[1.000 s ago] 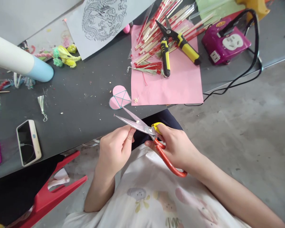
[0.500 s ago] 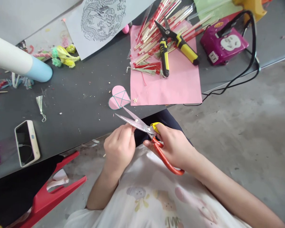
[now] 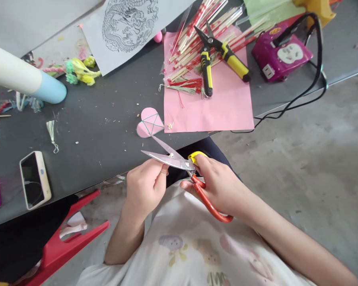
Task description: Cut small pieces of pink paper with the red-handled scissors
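My right hand (image 3: pixel 216 178) grips a pair of scissors (image 3: pixel 179 162) with red and yellow handles. Their blades stand apart, pointing left toward the table edge. My left hand (image 3: pixel 146 182) is closed in a pinch beside the lower blade. From its fingertips pokes the pale tip of a thin stick (image 3: pixel 171 155), between the blades; the rest of it is hidden in the hand. Just beyond the blade tips lies a pink paper heart (image 3: pixel 150 122) with dark green lines on it.
Pink paper (image 3: pixel 209 117) bears wrapped red-and-white sticks, tassels and yellow-black pliers (image 3: pixel 207 73). Right of it sits a purple power socket (image 3: pixel 282 55) with a looping black cable. At left are a phone (image 3: pixel 35 180), a white-blue cylinder (image 3: pixel 47 85) and a small tassel (image 3: pixel 51 133). A red chair (image 3: pixel 59 246) stands below.
Both hands have shifted slightly; my left hand has turned and moved a little left and down. The scissor blades have tilted down a little and remain apart.
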{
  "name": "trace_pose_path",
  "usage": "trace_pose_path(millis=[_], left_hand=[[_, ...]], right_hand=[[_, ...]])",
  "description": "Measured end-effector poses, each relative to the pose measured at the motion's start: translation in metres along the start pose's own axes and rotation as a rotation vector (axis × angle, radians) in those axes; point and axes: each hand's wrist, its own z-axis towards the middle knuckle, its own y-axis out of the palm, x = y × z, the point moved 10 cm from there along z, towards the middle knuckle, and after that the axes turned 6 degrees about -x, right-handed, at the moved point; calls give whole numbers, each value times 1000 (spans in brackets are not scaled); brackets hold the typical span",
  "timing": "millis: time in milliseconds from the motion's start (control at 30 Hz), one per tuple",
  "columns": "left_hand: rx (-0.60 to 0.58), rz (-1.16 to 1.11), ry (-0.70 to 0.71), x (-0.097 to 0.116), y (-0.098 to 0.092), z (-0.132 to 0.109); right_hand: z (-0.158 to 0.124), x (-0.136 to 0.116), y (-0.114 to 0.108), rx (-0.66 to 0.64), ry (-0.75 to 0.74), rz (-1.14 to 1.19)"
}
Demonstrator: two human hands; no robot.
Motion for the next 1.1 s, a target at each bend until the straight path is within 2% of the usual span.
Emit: trace_pose_path(millis=[200, 433, 567, 667, 767, 933, 1100], left_hand=[[2, 2, -8, 1, 0, 1], [25, 175, 61, 13, 2, 1], [133, 236, -9, 11, -4, -4], [190, 272, 23, 15, -6, -6], [146, 245, 62, 15, -1, -6], [65, 78, 45, 4, 0, -5], [-38, -44, 40, 2, 0, 1]], right_hand=[[1, 7, 2, -28, 101, 25], [0, 11, 6, -50, 160, 11], [1, 13, 4, -42, 172, 45], [1, 13, 2, -35, 155, 60], [1, 10, 3, -47, 121, 49], [-1, 5, 7, -85, 59, 25], [-4, 1, 5, -48, -2, -73]])
